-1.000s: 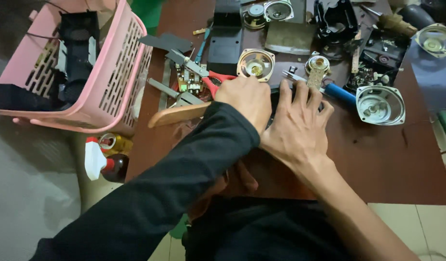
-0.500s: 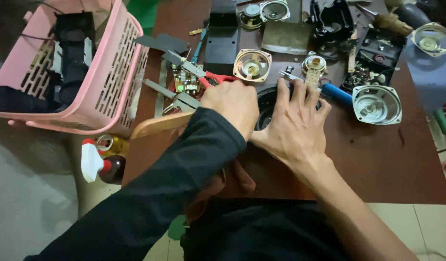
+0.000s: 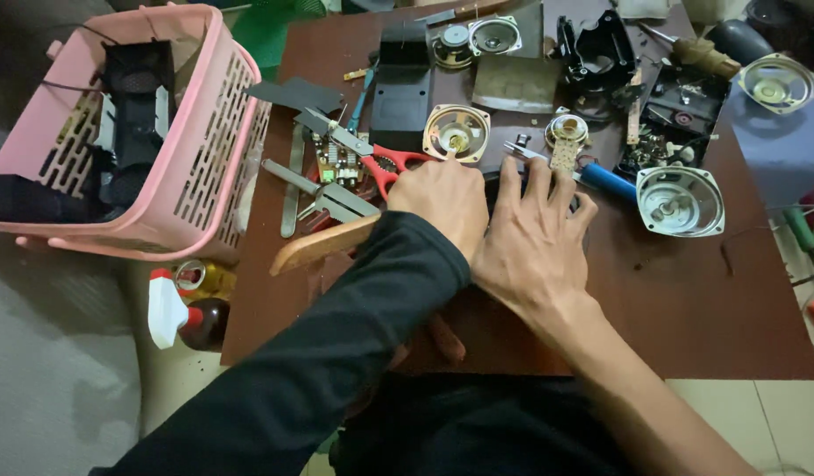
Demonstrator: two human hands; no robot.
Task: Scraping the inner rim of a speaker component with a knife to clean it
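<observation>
My left hand [image 3: 438,204], in a black sleeve, is curled into a fist at the middle of the brown table [image 3: 689,317]. It rests on a black part [image 3: 493,169] that is mostly hidden under both hands. My right hand [image 3: 532,236] lies flat on the same part, fingers spread and pointing away from me. Red-handled scissors [image 3: 391,164] lie just left of my left hand. A blue-handled tool [image 3: 606,182] lies just past my right fingertips. A gold speaker [image 3: 456,132] sits right behind the hands.
A pink basket [image 3: 215,167] with black parts stands at the left. A silver speaker frame [image 3: 680,201], a wooden handle [image 3: 323,245], a circuit board [image 3: 336,164], metal tools and more speakers crowd the table. A spray bottle [image 3: 167,308] stands on the floor.
Both hands stay on the black part. My left hand has closed in over it, hiding more of it. The view has shifted slightly.
</observation>
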